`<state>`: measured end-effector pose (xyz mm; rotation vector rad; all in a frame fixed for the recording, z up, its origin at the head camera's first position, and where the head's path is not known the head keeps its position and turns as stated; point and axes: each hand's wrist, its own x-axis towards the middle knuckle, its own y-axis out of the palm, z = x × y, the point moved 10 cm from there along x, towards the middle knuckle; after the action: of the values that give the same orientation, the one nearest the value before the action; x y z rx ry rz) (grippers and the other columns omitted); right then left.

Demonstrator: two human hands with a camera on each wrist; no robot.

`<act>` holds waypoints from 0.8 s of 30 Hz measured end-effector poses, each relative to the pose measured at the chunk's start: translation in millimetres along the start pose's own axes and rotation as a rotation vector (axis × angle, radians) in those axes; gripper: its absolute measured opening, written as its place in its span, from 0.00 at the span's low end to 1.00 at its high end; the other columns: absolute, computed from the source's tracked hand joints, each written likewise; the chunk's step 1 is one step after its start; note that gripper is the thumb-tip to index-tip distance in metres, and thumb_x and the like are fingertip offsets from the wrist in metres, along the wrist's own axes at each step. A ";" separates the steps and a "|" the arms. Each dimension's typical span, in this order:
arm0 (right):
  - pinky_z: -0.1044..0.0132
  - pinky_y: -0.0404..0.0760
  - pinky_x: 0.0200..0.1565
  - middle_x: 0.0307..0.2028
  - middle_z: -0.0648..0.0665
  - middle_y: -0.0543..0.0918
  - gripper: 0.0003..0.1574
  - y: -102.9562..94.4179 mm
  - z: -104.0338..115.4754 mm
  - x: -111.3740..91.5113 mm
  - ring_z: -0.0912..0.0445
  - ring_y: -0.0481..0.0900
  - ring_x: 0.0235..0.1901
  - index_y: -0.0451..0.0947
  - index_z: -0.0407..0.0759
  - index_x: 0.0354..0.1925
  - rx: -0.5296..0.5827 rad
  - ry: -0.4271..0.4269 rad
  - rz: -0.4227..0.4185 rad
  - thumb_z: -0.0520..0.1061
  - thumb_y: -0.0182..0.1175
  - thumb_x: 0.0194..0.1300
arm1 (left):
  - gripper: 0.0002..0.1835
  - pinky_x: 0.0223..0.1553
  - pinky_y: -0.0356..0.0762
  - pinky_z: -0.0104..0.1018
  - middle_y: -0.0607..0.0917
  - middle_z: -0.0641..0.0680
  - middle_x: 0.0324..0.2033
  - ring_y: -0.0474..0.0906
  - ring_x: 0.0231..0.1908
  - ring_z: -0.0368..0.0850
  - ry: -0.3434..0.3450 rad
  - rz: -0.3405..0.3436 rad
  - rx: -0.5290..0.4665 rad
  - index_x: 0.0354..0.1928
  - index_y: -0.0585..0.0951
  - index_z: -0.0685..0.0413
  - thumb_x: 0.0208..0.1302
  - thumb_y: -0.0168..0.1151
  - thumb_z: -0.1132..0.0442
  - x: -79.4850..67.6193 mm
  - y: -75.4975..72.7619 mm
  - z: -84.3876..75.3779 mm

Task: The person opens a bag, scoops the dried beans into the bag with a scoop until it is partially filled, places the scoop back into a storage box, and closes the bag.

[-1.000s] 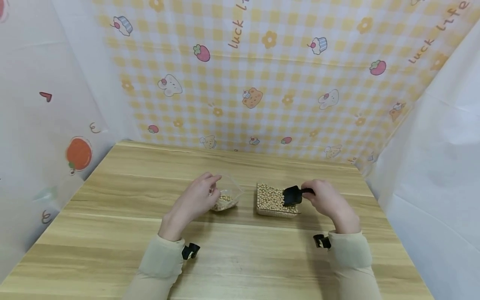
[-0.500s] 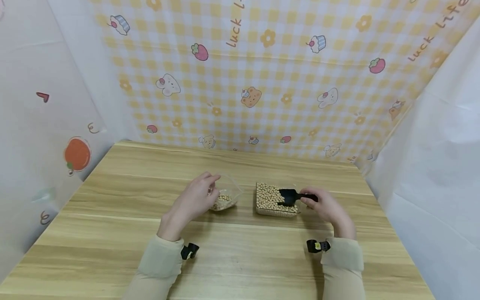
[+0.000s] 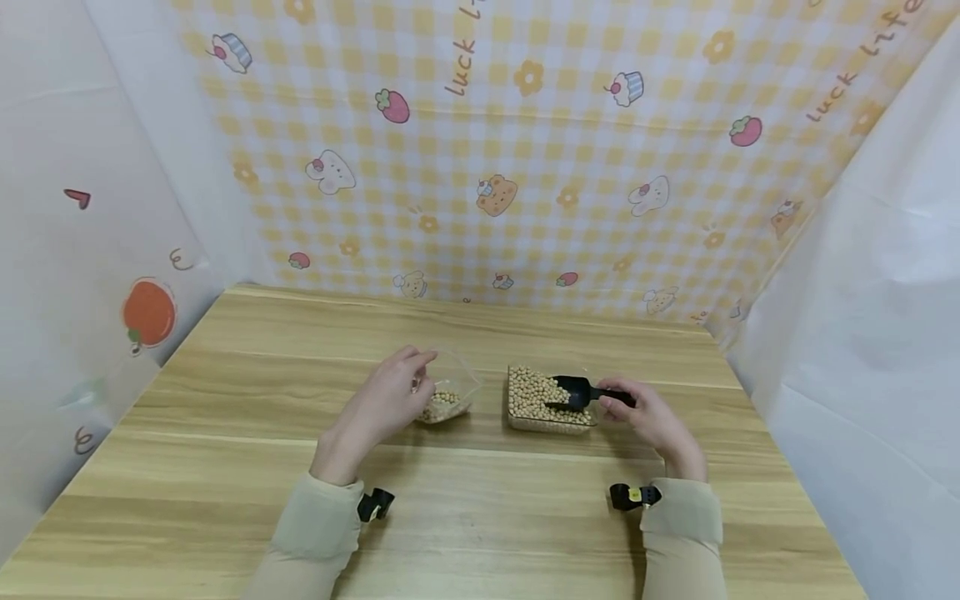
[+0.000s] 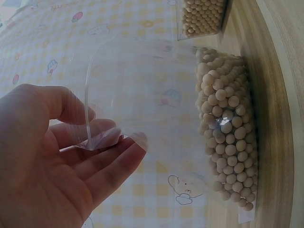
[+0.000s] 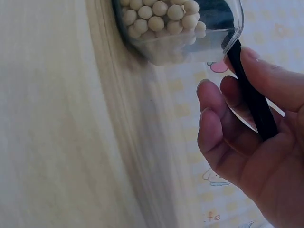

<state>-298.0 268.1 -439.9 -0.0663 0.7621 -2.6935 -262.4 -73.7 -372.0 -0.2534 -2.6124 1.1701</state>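
Observation:
My left hand (image 3: pixel 390 394) pinches the upper edge of a clear plastic zip bag (image 4: pixel 137 95) between thumb and fingers. Round beige beans (image 4: pixel 230 147) fill the bottom of that bag, which stands on the table. On the right, my right hand (image 3: pixel 648 412) grips the black handle of a small scoop (image 3: pixel 573 392). The scoop's blade lies tilted down among the beans in a clear rectangular box (image 3: pixel 551 427), its tip sunk in them. In the right wrist view, thumb and fingers curl round the scoop handle (image 5: pixel 256 104) just outside the box wall.
The wooden table (image 3: pixel 480 517) carries the bag and the box side by side, with a gap between them. A yellow checked cloth (image 3: pixel 525 150) hangs behind the table's back edge, and white sheets hang at both sides. Each wrist wears a black camera mount.
The scoop has turned from a steeper tilt to lie flatter and push left into the beans. My right wrist has shifted left and down a little. The left hand keeps its hold on the bag.

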 end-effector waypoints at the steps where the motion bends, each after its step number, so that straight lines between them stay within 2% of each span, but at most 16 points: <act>1: 0.54 0.81 0.40 0.38 0.33 0.81 0.16 -0.1 -1.4 0.0 0.44 0.80 0.38 0.76 0.34 0.54 0.003 0.002 -0.002 0.38 0.56 0.70 | 0.26 0.36 0.76 0.36 0.78 0.53 0.42 0.73 0.36 0.44 -0.002 -0.001 0.001 0.65 0.71 0.66 0.65 0.51 0.65 0.0 0.2 0.3; 10: 0.56 0.82 0.44 0.42 0.33 0.81 0.21 -0.1 -12.9 1.3 0.41 0.82 0.41 0.72 0.32 0.59 0.089 0.007 -0.001 0.40 0.56 0.71 | 0.26 0.35 0.75 0.35 0.79 0.54 0.42 0.73 0.36 0.43 0.010 0.003 -0.004 0.65 0.71 0.66 0.65 0.50 0.65 0.5 1.0 -0.6; 16: 0.59 0.82 0.45 0.45 0.32 0.80 0.23 -0.2 -20.6 1.4 0.46 0.82 0.40 0.70 0.29 0.60 0.147 0.029 -0.014 0.41 0.55 0.72 | 0.26 0.36 0.76 0.36 0.78 0.53 0.42 0.73 0.36 0.43 0.008 0.004 0.001 0.65 0.71 0.66 0.65 0.51 0.66 0.2 1.0 -1.0; 24: 0.57 0.81 0.45 0.43 0.31 0.79 0.26 -2.7 -20.6 -0.1 0.43 0.82 0.40 0.68 0.26 0.61 0.176 0.020 -0.038 0.41 0.55 0.72 | 0.26 0.35 0.76 0.35 0.78 0.54 0.42 0.73 0.36 0.44 0.012 0.005 -0.005 0.65 0.71 0.67 0.65 0.51 0.66 -0.4 0.8 -0.7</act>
<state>-301.6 280.6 -456.1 -0.0118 0.5317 -2.7884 -261.8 -72.8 -372.2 -0.2669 -2.6066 1.1597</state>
